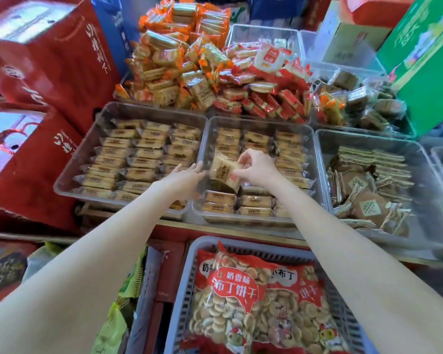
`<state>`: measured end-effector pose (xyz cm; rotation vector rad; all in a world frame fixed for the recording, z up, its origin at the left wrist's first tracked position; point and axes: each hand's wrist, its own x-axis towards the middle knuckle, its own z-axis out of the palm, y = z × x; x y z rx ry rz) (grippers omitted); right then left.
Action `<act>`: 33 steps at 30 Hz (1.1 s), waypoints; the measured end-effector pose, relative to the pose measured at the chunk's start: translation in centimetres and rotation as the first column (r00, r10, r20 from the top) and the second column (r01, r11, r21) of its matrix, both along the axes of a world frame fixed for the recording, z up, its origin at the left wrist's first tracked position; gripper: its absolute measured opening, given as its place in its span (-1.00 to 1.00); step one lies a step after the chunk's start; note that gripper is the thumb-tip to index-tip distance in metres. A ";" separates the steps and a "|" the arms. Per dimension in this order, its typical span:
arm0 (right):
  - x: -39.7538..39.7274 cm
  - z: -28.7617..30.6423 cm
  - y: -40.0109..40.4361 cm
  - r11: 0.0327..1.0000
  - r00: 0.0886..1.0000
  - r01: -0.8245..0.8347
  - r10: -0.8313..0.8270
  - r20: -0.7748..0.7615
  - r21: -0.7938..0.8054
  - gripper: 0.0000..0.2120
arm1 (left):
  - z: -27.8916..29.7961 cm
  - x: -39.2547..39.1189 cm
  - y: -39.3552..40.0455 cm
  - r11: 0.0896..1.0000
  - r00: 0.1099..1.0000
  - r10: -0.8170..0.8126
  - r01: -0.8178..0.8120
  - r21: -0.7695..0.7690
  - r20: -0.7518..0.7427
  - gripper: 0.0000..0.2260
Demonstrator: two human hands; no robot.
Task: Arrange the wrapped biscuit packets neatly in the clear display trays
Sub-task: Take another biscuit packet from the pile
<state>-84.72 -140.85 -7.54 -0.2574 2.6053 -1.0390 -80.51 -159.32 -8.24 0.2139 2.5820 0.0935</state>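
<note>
Two clear display trays stand side by side, the left tray (pixel 69 175) and the middle tray (pixel 315 159), both lined with rows of tan wrapped biscuit packets. My right hand (pixel 256 167) pinches one wrapped biscuit packet (pixel 223 171), tilted above the left side of the middle tray. My left hand (pixel 187 176) reaches over the wall between the two trays, fingers straight, right beside that packet. Whether it touches the packet I cannot tell.
A third clear tray (pixel 425 185) at right holds brown and green packets. Heaps of orange and red packets (pixel 189 60) lie behind the trays. Red gift boxes (pixel 49 60) stand at left, a green box (pixel 425 60) at right. A grey basket (pixel 187 290) with big biscuit bags sits near me.
</note>
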 end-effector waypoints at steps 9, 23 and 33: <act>2.2 4.0 4.3 0.738 0.948 0.311 -0.198 0.248 -0.599 -0.86 | 5.7 -0.1 2.7 0.389 0.866 0.443 -0.417 0.822 0.229 -0.74; 5.2 6.6 3.6 0.346 0.877 0.480 -0.156 0.455 -0.806 -0.85 | 9.0 2.2 3.3 0.035 0.663 0.714 -0.355 0.934 0.225 -0.92; 4.4 10.0 2.3 0.349 0.914 0.404 -0.134 0.382 -0.846 -0.89 | 10.5 1.4 1.8 0.125 0.614 0.787 -0.250 0.960 0.057 -0.95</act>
